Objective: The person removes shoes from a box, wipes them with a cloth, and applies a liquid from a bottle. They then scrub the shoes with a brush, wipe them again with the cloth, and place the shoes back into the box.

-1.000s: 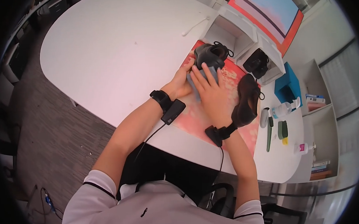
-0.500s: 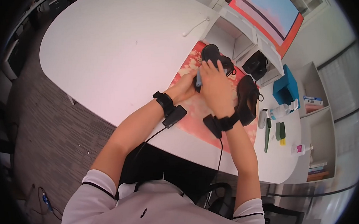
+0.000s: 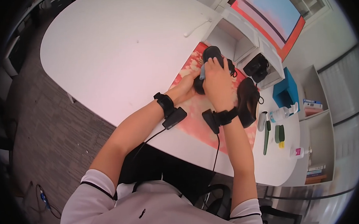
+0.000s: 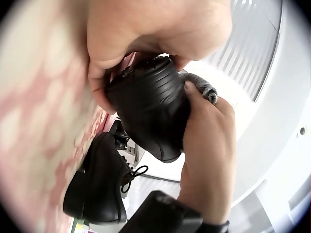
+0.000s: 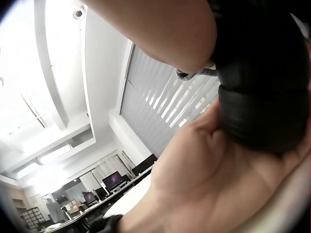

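A black lace-up shoe (image 3: 212, 52) is held over the red patterned mat (image 3: 191, 117) on the table. My left hand (image 3: 184, 87) grips one end of it; in the left wrist view the fingers curl around the ridged sole edge of the shoe (image 4: 150, 111). From above, my right hand (image 3: 218, 84) holds a grey-blue cloth (image 3: 202, 73) against the shoe's upper, fingers bent over it. A bunched bit of the cloth (image 4: 210, 93) pokes out beside the right thumb. The matching black shoe (image 3: 248, 103) rests on the mat, right of my right hand.
White cubbies (image 3: 228, 35) stand behind the mat, with black shoes (image 3: 257, 66) in one. To the right are a teal box (image 3: 286, 89), a pump bottle (image 3: 279, 114), a long green brush (image 3: 266, 140), a green block brush (image 3: 280, 133) and a smaller bottle (image 3: 297, 152).
The shoe has turned and come slightly nearer in my left hand. My right hand, earlier laid flat with fingers spread over the cloth, has shifted right and its fingers have bent around the cloth.
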The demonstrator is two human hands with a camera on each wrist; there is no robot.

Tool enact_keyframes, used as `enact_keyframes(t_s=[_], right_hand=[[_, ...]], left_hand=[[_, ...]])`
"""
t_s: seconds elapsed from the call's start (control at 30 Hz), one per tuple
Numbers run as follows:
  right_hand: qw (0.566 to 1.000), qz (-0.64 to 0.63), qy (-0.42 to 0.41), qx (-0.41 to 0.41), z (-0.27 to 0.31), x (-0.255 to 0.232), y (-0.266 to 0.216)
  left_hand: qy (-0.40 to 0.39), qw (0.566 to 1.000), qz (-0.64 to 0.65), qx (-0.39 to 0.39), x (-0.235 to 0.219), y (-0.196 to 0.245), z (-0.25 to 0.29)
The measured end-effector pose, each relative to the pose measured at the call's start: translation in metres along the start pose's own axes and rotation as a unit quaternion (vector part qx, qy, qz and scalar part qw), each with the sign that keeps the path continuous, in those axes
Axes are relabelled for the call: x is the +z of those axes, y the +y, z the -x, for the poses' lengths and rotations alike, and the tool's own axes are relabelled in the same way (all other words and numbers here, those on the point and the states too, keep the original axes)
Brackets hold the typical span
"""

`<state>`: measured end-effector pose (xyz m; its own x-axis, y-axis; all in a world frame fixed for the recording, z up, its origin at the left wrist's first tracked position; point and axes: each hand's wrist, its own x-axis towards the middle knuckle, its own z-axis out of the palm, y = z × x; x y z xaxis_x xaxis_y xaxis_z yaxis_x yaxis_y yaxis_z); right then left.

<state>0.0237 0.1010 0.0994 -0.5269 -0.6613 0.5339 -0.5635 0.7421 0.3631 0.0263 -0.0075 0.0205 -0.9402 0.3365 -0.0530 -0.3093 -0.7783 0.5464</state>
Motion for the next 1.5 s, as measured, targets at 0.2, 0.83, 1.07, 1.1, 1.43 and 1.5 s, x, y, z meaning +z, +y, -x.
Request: enact_keyframes(t_s=[0.2,0.83,1.07,1.1,1.43,1.5], right_hand=[[0.998,-0.042,0.008,-0.037,0.028,-0.013,-0.026],[0.835,-0.469,0.023,0.287,0.136,0.025,0.029],[0.771,-0.548,-0.001,0.325,0.141,0.020,0.024],[0.772,-0.547,0.001,0.324,0.142,0.021,0.024],[0.760,-0.572,0.024,0.307,0.146,0.020,0.024],[0.764,-0.572,0.039,0.295,0.147,0.020,0.022]], left_hand=[[0.019,1.000,0.022,-0.010,-0.006,0.000,0.000],[0.033,0.999,0.005,0.036,-0.007,0.030,0.006],[0.147,0.971,-0.143,0.120,-0.017,0.018,-0.006],[0.180,0.960,-0.167,0.135,-0.020,0.017,-0.009],[0.085,0.761,-0.549,0.335,-0.004,0.034,0.011],[0.047,0.628,-0.685,0.367,0.001,0.033,0.017]])
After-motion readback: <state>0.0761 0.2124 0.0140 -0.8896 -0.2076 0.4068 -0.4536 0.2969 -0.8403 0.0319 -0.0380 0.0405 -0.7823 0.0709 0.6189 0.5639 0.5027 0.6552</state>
